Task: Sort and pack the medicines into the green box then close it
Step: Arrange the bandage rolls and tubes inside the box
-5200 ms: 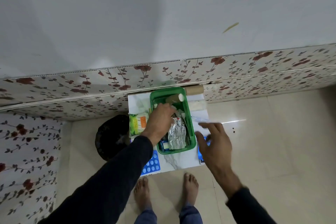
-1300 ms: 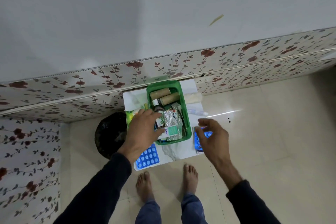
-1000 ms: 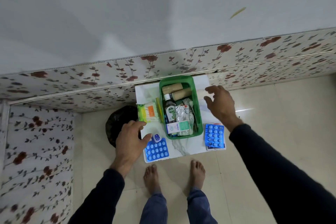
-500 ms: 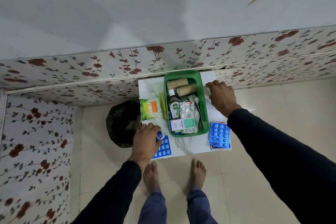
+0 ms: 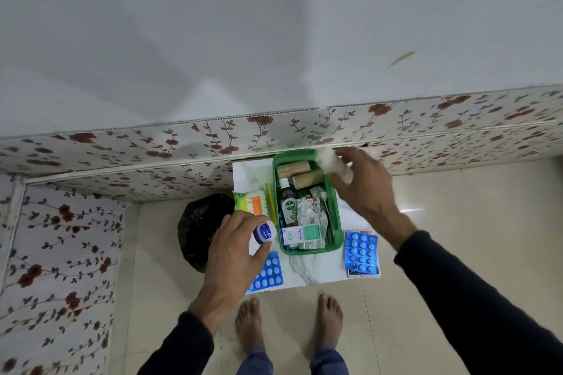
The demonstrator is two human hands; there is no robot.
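Head view is showing the green box (image 5: 335, 216) sitting partly filled on the white table (image 5: 246, 170), already holding cardboard rolls, a Dettol bottle (image 5: 289, 207), foil strips and a carton. Left of the box, the left hand (image 5: 234, 250) is pinching a small blue-capped jar (image 5: 264, 232). At its far right corner, the right hand (image 5: 362, 189) is gripping a blurred white roll (image 5: 330, 161). Blue blister packs (image 5: 361, 250) on both sides and a swab packet (image 5: 251, 202) are waiting; no lid is showing, so closing is still ahead.
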